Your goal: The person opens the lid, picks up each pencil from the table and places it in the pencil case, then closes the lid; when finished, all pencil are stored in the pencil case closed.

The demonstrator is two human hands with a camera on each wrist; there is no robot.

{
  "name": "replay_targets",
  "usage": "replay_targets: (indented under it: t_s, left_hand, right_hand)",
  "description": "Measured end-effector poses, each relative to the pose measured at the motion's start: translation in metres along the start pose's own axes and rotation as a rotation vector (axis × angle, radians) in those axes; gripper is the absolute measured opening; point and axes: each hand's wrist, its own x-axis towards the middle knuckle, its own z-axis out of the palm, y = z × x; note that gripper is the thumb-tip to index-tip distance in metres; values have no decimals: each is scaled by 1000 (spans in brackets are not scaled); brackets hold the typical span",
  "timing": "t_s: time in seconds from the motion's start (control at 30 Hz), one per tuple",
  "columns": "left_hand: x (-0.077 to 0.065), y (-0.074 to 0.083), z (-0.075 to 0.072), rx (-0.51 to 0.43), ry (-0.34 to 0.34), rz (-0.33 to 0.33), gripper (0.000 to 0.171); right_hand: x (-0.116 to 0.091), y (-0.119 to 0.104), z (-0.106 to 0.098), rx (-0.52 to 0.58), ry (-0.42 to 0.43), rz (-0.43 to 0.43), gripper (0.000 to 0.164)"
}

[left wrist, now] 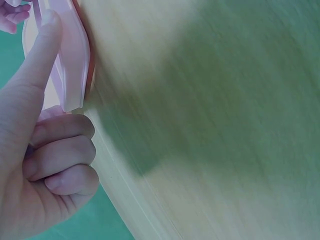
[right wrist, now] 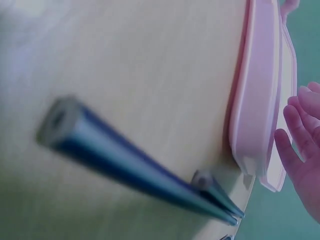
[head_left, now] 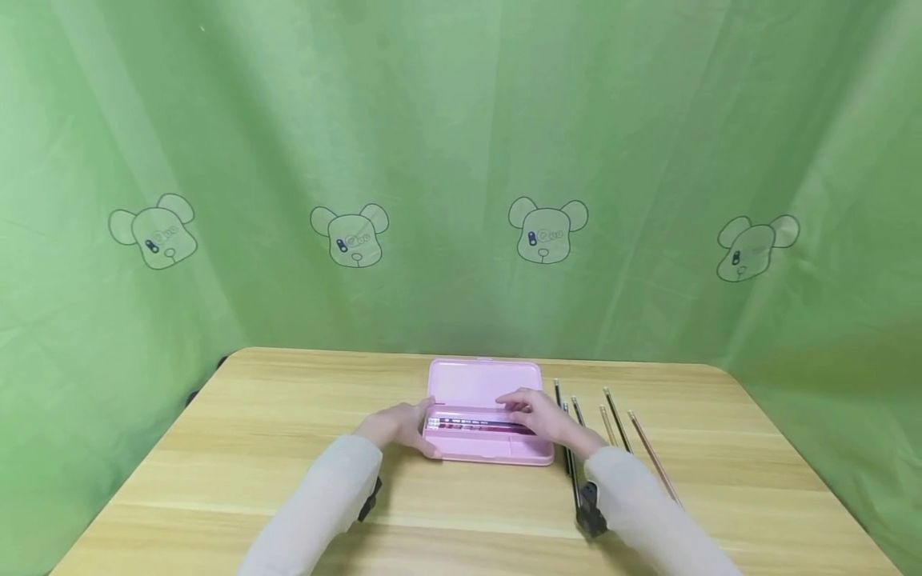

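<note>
A pink pencil case (head_left: 468, 446) lies on the table with its lid (head_left: 484, 384) raised toward the back. Inside its tray are dark and red pencils (head_left: 468, 425), their right ends partly hidden behind my right hand. My left hand (head_left: 394, 424) holds the left end of the case. In the left wrist view its thumb (left wrist: 46, 47) lies along the case and the other fingers are curled at the end. My right hand (head_left: 542, 414) hovers over the right part of the tray, fingers loosely bent; the right wrist view shows the fingers (right wrist: 295, 127) spread with nothing between them.
Right of the case, several long pencils lie on the table, among them a black one (head_left: 618, 420) and a reddish one (head_left: 654, 458), partly under my right arm. One dark pencil (right wrist: 135, 162) looms close in the right wrist view. A green curtain (head_left: 446, 160) hangs behind the table (head_left: 302, 384).
</note>
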Motion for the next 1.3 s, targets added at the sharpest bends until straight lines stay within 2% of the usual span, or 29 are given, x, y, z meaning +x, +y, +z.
replay_targets:
  t_s: [0.1,0.13,0.3,0.53,0.7,0.87,1.2,1.3]
  left_hand:
    - [-1,0,-1,4,1,-5,115]
    - [-9,6,-6,2,-3,-11,114]
    - [-12,7,-7,-4,-3,1,112]
    - [-13,6,-3,10,10,10,106]
    - [-13,6,-4,14,6,13,107]
    - [-12,5,-5,-5,2,11,107]
    - [-14,7,-4,1,2,25,107]
    - [-15,8,-5,1,4,24,106]
  right_hand:
    - [-2,1,-4,-4,9,-5,29]
    - [-3,1,-5,-4,13,-5,29]
    - [-12,3,-13,-16,17,-12,28]
    - [-32,12,-28,5,16,28,30]
    - [-47,22,-40,-30,48,80,30]
    - [-61,27,-51,-61,72,76,32]
    - [-90,35,-73,-70,68,111,35]
    - [-98,36,-79,-67,66,99,35]
